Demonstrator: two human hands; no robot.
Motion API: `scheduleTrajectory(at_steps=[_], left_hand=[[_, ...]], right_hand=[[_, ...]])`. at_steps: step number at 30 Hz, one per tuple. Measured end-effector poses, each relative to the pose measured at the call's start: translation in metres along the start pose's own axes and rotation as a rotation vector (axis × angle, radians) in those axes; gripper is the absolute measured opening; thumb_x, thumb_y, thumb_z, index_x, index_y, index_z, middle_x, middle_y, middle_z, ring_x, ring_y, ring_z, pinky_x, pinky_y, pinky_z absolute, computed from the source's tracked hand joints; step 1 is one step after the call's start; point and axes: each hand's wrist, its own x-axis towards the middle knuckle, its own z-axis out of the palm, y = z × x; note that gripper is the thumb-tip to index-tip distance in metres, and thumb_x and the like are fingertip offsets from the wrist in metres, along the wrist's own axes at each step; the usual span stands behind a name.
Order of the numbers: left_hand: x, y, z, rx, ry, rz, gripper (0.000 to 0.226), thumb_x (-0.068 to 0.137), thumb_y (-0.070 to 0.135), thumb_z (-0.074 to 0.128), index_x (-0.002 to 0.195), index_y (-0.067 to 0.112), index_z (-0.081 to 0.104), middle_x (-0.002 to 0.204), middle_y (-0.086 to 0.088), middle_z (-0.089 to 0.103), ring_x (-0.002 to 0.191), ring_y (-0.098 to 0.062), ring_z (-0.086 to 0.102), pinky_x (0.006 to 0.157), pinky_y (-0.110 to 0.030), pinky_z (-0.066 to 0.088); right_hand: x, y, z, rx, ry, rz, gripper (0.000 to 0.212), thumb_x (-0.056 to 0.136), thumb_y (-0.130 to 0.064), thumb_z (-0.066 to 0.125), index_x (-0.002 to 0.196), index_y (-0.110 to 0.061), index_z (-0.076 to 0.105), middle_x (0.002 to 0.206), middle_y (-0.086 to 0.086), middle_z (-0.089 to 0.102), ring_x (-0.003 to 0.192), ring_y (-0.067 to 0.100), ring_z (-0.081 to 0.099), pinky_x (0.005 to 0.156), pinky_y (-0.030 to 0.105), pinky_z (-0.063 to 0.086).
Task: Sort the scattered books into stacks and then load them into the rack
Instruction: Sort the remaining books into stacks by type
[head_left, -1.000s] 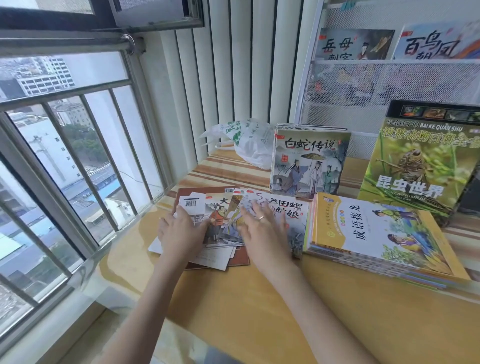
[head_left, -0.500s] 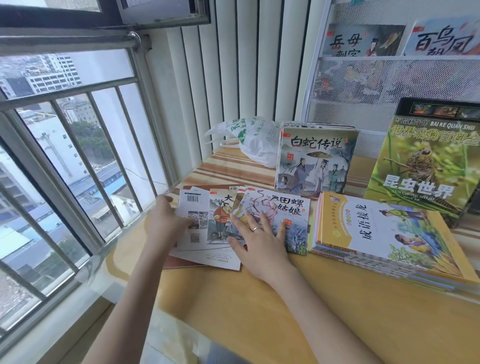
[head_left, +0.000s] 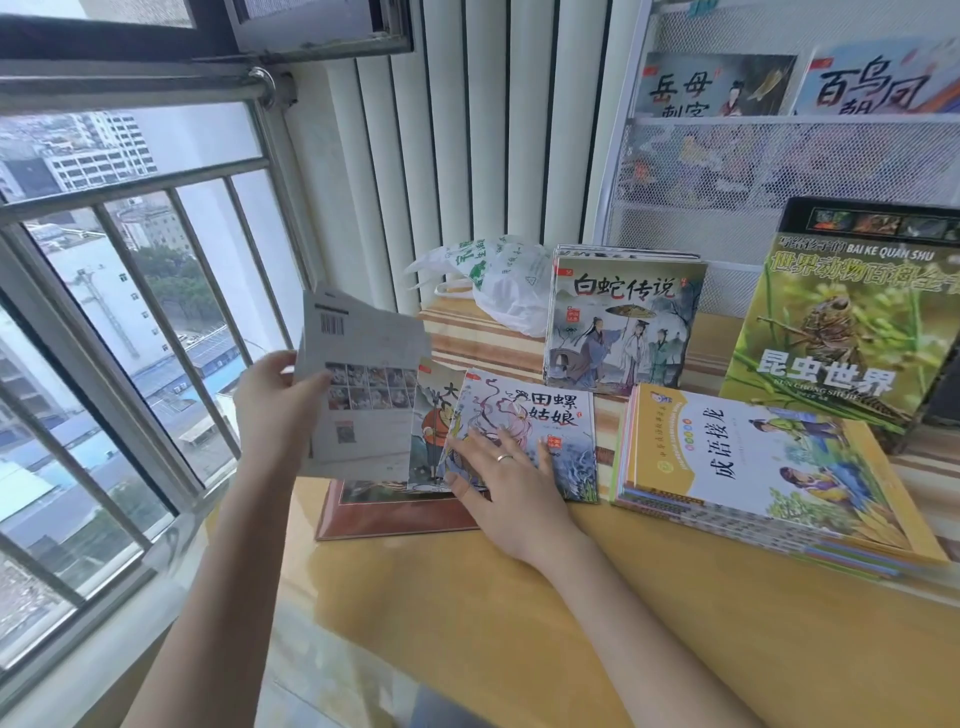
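Observation:
My left hand (head_left: 275, 402) grips thin white-backed books (head_left: 363, 384) by their left edge and holds them tilted up off the table, barcode side showing. My right hand (head_left: 506, 480) lies flat, fingers spread, on a picture book with a pale swirling cover (head_left: 540, 415). Beside it an orange-figure book (head_left: 434, 421) peeks out, and a brown-bordered book (head_left: 395, 514) lies underneath. A yellow-edged stack (head_left: 769, 467) sits to the right. A white-snake storybook pile (head_left: 623, 322) and a green insect book (head_left: 852, 322) stand against the white mesh rack (head_left: 779, 171).
A white plastic bag (head_left: 498, 280) lies at the back of the wooden table (head_left: 519, 623). The barred window (head_left: 114, 312) runs along the left. The rack's upper pocket holds two books (head_left: 717, 85).
My left hand has lifted the white-backed books off the pile and tilted them upward. My right hand stays pressed on the swirling-cover book.

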Motion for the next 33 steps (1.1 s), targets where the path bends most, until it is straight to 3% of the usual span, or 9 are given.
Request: scheduleTrajectory(at_steps=[5,9,13,17,21,24,27,30,33], left_hand=[[0.005,0.007,-0.001,-0.011,0.021,0.238,0.014,0.082,0.018,0.057,0.091,0.027,0.062,0.075,0.003,0.068,0.065,-0.022,0.058,0.06,-0.034,0.045],[-0.005,0.015,0.001,-0.057,0.084,0.407,0.008,0.088,0.02,0.058,0.087,0.027,0.062,0.076,0.006,0.066,0.071,-0.026,0.064,0.056,-0.039,0.053],[-0.015,0.019,0.005,-0.003,-0.124,0.555,0.015,0.082,0.028,0.067,0.093,0.023,0.075,0.068,0.029,0.067,0.064,-0.001,0.062,0.062,-0.023,0.052],[-0.016,0.007,0.014,0.149,-0.419,0.735,0.027,0.075,0.019,0.072,0.095,0.036,0.072,0.088,0.046,0.059,0.098,0.009,0.061,0.106,-0.015,0.031],[-0.016,0.0,0.019,0.24,-0.589,0.805,0.039,0.072,0.022,0.074,0.084,0.058,0.067,0.126,0.03,0.052,0.134,0.0,0.037,0.118,-0.035,0.01],[-0.025,0.002,0.025,0.182,-0.352,0.643,0.049,0.076,0.001,0.07,0.106,0.039,0.067,0.15,0.013,0.026,0.144,-0.01,0.014,0.117,-0.037,0.011],[-0.028,-0.003,0.032,-0.013,-0.323,0.225,0.054,0.09,0.013,0.061,0.14,0.029,0.044,0.149,0.007,0.034,0.135,-0.011,0.032,0.11,-0.04,0.031],[-0.038,-0.006,0.044,-0.373,-0.483,-0.154,0.018,0.098,0.022,0.05,0.101,0.013,0.064,0.089,-0.008,0.068,0.082,-0.023,0.06,0.079,-0.037,0.051],[-0.048,-0.002,0.053,-0.641,-0.467,-0.365,0.033,0.102,0.027,0.036,0.093,0.012,0.064,0.081,-0.006,0.074,0.073,-0.019,0.07,0.066,-0.033,0.058]], right_hand=[[0.002,-0.001,-0.004,0.243,0.075,0.05,0.05,0.097,-0.054,0.023,0.141,-0.035,0.035,0.147,-0.005,0.041,0.142,0.017,0.024,0.117,0.046,-0.006],[0.0,0.0,-0.009,0.519,0.127,0.076,0.049,0.097,-0.052,0.03,0.135,-0.026,0.047,0.129,-0.004,0.059,0.122,0.014,0.052,0.115,0.044,0.023],[0.006,-0.002,-0.02,1.073,0.099,0.219,0.06,0.092,-0.058,0.026,0.124,-0.018,0.057,0.11,0.001,0.07,0.107,0.017,0.063,0.107,0.038,0.035],[0.006,0.008,-0.035,1.974,0.031,0.423,0.075,0.093,-0.062,0.025,0.127,-0.001,0.052,0.114,0.023,0.065,0.096,0.034,0.067,0.095,0.047,0.048],[0.001,0.011,-0.04,1.971,0.114,0.474,0.046,0.097,-0.045,0.039,0.108,-0.007,0.064,0.101,0.015,0.07,0.088,0.028,0.068,0.067,0.033,0.057],[0.003,0.007,-0.042,1.92,0.21,0.515,0.014,0.095,-0.017,0.053,0.091,-0.012,0.065,0.078,0.005,0.07,0.063,0.016,0.065,0.05,0.023,0.052],[0.004,0.006,-0.044,1.93,0.256,0.493,0.012,0.094,-0.015,0.054,0.092,-0.011,0.066,0.081,0.006,0.07,0.065,0.016,0.065,0.054,0.027,0.053],[0.005,0.004,-0.041,1.943,0.273,0.472,0.019,0.094,-0.016,0.053,0.107,-0.008,0.063,0.094,0.01,0.068,0.074,0.019,0.066,0.058,0.029,0.056],[0.005,0.001,-0.036,1.976,0.275,0.45,0.024,0.096,-0.016,0.05,0.116,-0.007,0.06,0.101,0.012,0.067,0.082,0.022,0.065,0.061,0.032,0.057]])
